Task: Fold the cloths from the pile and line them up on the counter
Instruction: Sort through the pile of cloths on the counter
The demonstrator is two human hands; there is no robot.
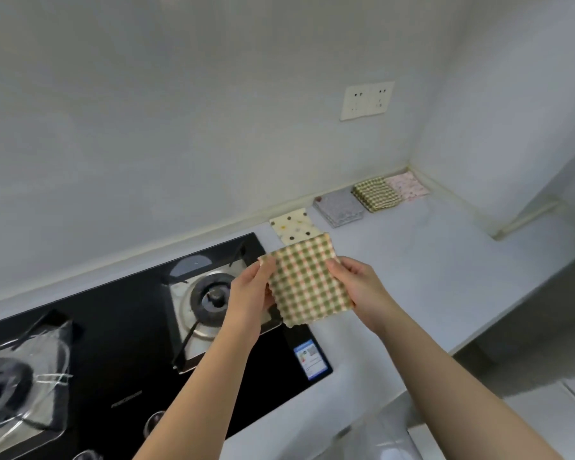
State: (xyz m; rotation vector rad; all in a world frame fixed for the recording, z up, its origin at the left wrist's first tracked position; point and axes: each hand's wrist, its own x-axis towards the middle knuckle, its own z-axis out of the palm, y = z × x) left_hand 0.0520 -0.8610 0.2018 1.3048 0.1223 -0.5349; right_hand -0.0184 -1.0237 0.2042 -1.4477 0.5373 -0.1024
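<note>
Above the stove's right edge, we hold the checked cloth off the tabletop. Our left hand and right hand each pinch a side edge. It looks light and limp, best gripped at opposite edges. Four folded cloths line the wall.

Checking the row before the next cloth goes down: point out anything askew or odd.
The green checked stack seems to overlap the edge of the pink cloth. Clear plastic film looks crumpled over the left burner, odd for a stove.
</note>
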